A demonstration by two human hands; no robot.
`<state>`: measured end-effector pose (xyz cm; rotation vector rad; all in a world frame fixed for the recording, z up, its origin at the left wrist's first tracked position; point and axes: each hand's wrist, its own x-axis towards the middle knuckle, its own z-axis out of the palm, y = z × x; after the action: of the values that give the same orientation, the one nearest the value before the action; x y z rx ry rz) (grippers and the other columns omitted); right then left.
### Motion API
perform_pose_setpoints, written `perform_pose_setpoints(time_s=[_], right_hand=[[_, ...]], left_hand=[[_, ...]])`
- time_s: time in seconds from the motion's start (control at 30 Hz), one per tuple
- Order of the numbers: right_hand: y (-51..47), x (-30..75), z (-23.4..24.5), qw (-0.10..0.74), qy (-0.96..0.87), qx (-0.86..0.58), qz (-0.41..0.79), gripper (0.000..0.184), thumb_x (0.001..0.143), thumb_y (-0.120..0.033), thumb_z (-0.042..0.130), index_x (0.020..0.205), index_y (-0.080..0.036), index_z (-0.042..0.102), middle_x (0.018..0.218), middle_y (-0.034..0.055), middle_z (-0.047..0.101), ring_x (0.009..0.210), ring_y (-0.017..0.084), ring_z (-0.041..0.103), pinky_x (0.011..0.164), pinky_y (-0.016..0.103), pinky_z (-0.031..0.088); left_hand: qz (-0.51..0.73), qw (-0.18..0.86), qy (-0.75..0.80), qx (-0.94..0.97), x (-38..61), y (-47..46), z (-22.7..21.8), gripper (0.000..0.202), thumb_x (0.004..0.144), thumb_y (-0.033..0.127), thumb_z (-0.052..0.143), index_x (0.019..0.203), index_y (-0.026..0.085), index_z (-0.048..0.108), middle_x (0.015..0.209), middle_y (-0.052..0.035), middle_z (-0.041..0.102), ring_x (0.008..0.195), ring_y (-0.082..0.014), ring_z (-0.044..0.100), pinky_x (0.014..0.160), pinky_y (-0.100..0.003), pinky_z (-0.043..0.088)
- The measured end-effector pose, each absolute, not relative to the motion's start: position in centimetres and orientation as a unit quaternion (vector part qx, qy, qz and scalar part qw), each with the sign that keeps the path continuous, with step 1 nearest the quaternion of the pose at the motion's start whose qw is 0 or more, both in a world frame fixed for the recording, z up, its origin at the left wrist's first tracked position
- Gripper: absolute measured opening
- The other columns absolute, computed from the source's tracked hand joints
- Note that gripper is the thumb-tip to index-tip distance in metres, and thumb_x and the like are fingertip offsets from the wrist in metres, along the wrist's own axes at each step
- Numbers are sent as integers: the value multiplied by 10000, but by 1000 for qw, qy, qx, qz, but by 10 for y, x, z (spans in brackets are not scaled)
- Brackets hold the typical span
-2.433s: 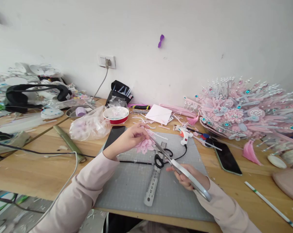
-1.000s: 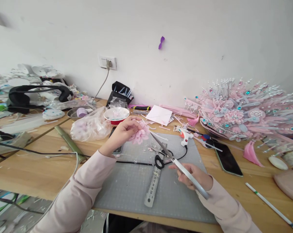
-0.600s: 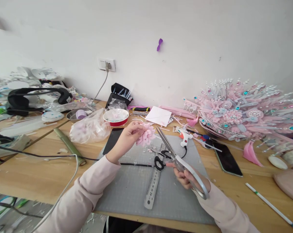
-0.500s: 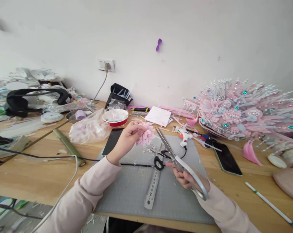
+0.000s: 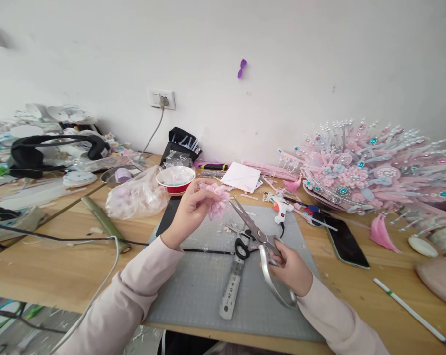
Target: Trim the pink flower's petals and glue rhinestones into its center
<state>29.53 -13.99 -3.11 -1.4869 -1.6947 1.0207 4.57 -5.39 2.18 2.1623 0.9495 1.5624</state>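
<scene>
My left hand [image 5: 190,209] pinches a pink fabric flower [image 5: 218,202] and holds it above the grey cutting mat [image 5: 208,291]. My right hand [image 5: 291,266] grips large silver scissors [image 5: 258,236] by their handles. The blades are slightly apart and point up and left, with their tips just under the flower. Both sleeves are pale pink. A metal ruler [image 5: 233,278] and small black-handled scissors [image 5: 243,241] lie on the mat below the hands.
A glue gun [image 5: 280,209], a phone [image 5: 345,240] and a large pink jewelled headpiece [image 5: 371,167] are on the right. A red-rimmed bowl [image 5: 176,178], a plastic bag [image 5: 136,194], a dark phone [image 5: 170,215] and black headphones [image 5: 53,148] lie to the left. A cable [image 5: 60,235] crosses the wooden table.
My left hand lifted the flower off the mat and turned it. My right hand rolled the big scissors over, opened the blades and brought the tips close under the flower.
</scene>
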Motion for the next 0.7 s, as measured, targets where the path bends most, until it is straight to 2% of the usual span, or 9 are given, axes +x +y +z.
perform_pose_setpoints(time_s=[0.1,0.2,0.43,0.7], right_hand=[[-139,295,-28,308,-682,-595,292,210,572,-240,552,600,-220,345,517,-98,272,487,80,292,491,210,267],[-140,294,-24,296,-700,-598,252,195,577,-247,517,593,-231,324,511,-97,272,478,91,314,487,213,298],[-141,294,-28,295,-725,-595,183,98,595,-212,490,681,-223,446,501,-81,356,460,116,395,477,219,358],[-141,295,-28,300,-712,-612,166,227,623,-235,498,846,-200,525,585,-35,518,523,144,522,525,244,433]], left_hand=[[546,132,317,764,45,-55,22,225,817,106,462,746,202,652,1014,-52,518,971,-171,499,844,-333,404],[542,115,303,775,44,-56,21,239,805,77,457,755,205,653,1029,-50,511,971,-172,500,838,-337,413],[534,98,284,790,45,-57,22,267,786,35,447,754,205,651,1020,-48,509,973,-168,503,849,-334,420],[532,102,305,784,45,-56,21,242,805,66,445,758,201,641,1023,-51,505,951,-166,513,832,-335,428]])
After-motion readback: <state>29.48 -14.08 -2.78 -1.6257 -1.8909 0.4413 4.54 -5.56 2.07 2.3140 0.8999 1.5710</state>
